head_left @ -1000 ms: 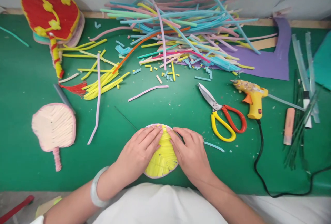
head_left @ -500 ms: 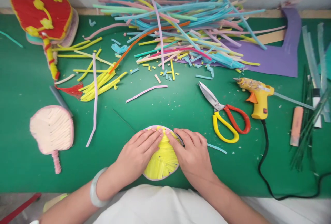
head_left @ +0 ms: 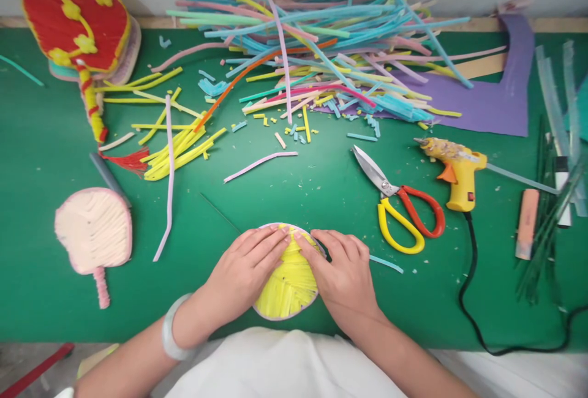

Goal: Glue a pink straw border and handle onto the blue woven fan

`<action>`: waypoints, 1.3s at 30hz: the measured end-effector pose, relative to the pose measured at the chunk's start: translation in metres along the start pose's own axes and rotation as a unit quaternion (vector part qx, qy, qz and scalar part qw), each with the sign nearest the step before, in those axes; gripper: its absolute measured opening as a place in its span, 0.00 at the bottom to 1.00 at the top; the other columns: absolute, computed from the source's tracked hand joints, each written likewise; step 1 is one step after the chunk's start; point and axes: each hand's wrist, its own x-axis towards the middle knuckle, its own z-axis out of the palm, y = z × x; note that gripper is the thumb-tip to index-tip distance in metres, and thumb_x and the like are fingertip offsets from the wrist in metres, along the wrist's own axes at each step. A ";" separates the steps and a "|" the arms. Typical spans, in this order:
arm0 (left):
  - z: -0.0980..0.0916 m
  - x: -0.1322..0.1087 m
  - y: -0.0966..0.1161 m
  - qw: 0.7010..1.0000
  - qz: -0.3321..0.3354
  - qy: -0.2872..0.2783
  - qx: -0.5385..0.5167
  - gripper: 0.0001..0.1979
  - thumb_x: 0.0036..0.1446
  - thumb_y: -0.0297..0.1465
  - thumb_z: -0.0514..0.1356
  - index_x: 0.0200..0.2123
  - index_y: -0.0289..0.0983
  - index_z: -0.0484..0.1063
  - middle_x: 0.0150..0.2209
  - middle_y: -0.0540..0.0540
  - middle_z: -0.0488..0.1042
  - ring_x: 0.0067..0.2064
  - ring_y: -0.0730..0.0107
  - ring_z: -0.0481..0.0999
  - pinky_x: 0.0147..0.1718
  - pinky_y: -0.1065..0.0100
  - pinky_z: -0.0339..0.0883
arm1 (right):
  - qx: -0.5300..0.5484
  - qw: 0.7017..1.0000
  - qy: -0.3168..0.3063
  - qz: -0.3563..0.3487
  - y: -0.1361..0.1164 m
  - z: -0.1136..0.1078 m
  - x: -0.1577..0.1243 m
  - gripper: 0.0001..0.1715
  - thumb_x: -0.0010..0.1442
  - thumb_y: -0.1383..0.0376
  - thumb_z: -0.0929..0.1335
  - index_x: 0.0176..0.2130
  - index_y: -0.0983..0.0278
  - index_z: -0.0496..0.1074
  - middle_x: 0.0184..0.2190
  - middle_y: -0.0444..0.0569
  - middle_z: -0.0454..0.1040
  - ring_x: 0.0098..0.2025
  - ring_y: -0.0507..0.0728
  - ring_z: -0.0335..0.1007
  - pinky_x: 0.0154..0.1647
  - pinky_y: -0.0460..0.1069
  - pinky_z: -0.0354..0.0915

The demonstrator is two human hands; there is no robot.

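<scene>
A round yellow fan panel (head_left: pixel 285 291), covered in slanting rows of fuzzy pipe cleaner strips and edged in pale lilac, lies at the front edge of the table. My left hand (head_left: pixel 245 272) is closed over its upper left side, fingers together and tips on the yellow face near the top; what is under the palm is hidden. My right hand (head_left: pixel 346 269) grips the upper right rim, its thumb on the face and its fingers bent over the edge. Both thumb and fingertips meet near the top rim. A thin blue strip (head_left: pixel 386 264) sticks out beyond my right hand.
Scissors (head_left: pixel 388 190) and a yellow glue gun (head_left: pixel 459 171) with black cord lie to the right. A heap of coloured pipe cleaners (head_left: pixel 321 37) fills the back. At left are a cream fan (head_left: pixel 94 226), a red fan (head_left: pixel 76 24) and yellow pipe cleaners (head_left: pixel 179 147).
Both hands stay on the fan panel with almost the same hold. My right hand has shifted very slightly to the right; the other things keep their places.
</scene>
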 end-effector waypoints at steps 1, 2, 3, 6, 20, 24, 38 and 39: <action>0.000 0.000 0.000 1.000 0.002 -0.002 0.001 0.20 0.68 0.24 0.50 0.62 0.32 0.63 0.59 0.41 0.72 0.62 0.59 0.67 0.58 0.56 0.63 | -0.002 1.000 -0.003 -0.001 0.000 0.000 0.000 0.16 0.69 0.68 0.62 0.50 0.57 0.75 0.45 0.51 0.77 0.49 0.58 0.65 0.52 0.55 0.53; -0.001 0.000 0.000 1.000 0.005 -0.003 0.002 0.20 0.68 0.24 0.50 0.62 0.32 0.63 0.59 0.41 0.72 0.63 0.59 0.67 0.58 0.56 0.63 | -0.006 1.000 -0.008 -0.003 0.000 0.000 0.001 0.17 0.68 0.68 0.62 0.51 0.57 0.75 0.46 0.51 0.77 0.49 0.59 0.65 0.51 0.55 0.53; -0.001 0.000 0.000 1.000 0.007 -0.003 0.004 0.20 0.68 0.24 0.50 0.62 0.32 0.63 0.59 0.41 0.72 0.63 0.58 0.67 0.57 0.56 0.63 | -0.011 1.000 -0.012 -0.006 0.000 -0.001 0.002 0.17 0.68 0.69 0.63 0.52 0.57 0.75 0.46 0.51 0.77 0.48 0.59 0.65 0.51 0.56 0.53; -0.003 0.000 0.000 1.000 0.014 -0.002 0.012 0.21 0.68 0.23 0.49 0.62 0.32 0.63 0.59 0.41 0.72 0.63 0.58 0.67 0.57 0.56 0.63 | -0.027 0.999 -0.028 -0.014 -0.001 -0.003 0.005 0.20 0.66 0.70 0.63 0.55 0.57 0.73 0.46 0.51 0.77 0.48 0.59 0.64 0.51 0.56 0.53; 0.000 -0.002 -0.001 1.000 0.014 -0.006 0.008 0.20 0.69 0.24 0.49 0.61 0.31 0.64 0.59 0.40 0.72 0.63 0.58 0.67 0.57 0.55 0.62 | -0.052 0.997 -0.050 -0.032 -0.003 -0.007 0.008 0.20 0.64 0.72 0.64 0.54 0.59 0.74 0.45 0.52 0.77 0.48 0.60 0.63 0.51 0.56 0.53; -0.001 0.000 0.000 1.000 0.022 -0.002 0.017 0.19 0.69 0.24 0.49 0.60 0.30 0.65 0.58 0.40 0.73 0.62 0.58 0.68 0.57 0.56 0.63 | -0.047 0.997 -0.047 -0.038 -0.004 -0.007 0.009 0.19 0.64 0.72 0.64 0.52 0.61 0.75 0.45 0.52 0.77 0.48 0.60 0.63 0.51 0.56 0.53; -0.004 0.005 0.013 0.995 0.024 0.009 0.095 0.18 0.67 0.26 0.52 0.58 0.31 0.69 0.59 0.42 0.73 0.60 0.54 0.70 0.58 0.54 0.63 | -0.027 1.000 0.006 0.001 0.000 -0.002 -0.018 0.18 0.66 0.69 0.65 0.54 0.59 0.73 0.48 0.51 0.78 0.49 0.59 0.67 0.52 0.56 0.54; -0.004 0.005 0.013 0.995 0.026 0.007 0.097 0.18 0.67 0.26 0.53 0.58 0.31 0.69 0.58 0.41 0.73 0.60 0.53 0.70 0.58 0.54 0.63 | -0.028 1.000 0.005 0.001 0.000 -0.002 -0.019 0.18 0.67 0.69 0.65 0.54 0.59 0.74 0.49 0.51 0.77 0.50 0.59 0.66 0.52 0.56 0.54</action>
